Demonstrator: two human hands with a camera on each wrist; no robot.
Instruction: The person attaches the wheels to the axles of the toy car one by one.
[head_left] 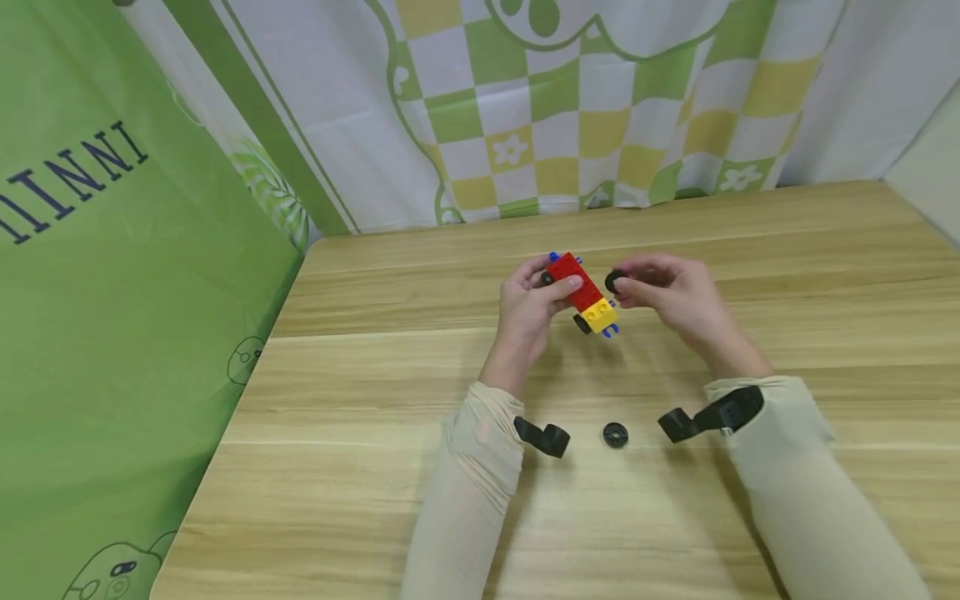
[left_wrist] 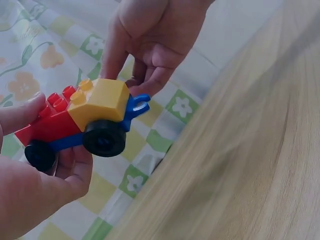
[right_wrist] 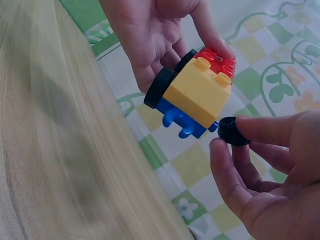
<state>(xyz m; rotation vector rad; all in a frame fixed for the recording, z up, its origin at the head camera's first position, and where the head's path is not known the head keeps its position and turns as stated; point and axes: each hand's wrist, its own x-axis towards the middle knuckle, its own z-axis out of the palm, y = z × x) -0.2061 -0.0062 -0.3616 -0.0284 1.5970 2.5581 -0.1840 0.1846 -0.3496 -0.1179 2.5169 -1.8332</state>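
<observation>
Currently the left hand point(head_left: 522, 315) is gripping the toy car point(head_left: 591, 295), whose wheelless long side is facing the right hand point(head_left: 682, 293), which is pinching a black wheel point(right_wrist: 232, 133) beside it.

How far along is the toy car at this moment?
Done: the red brick and yellow brick sit on the blue base, with two black wheels along one side. In hand: the left hand holds the toy car; the right hand pinches a third wheel near a bare axle end. Probably remaining: seating that wheel, then the loose wheel on the table, since the second axle end also looks bare.
</observation>
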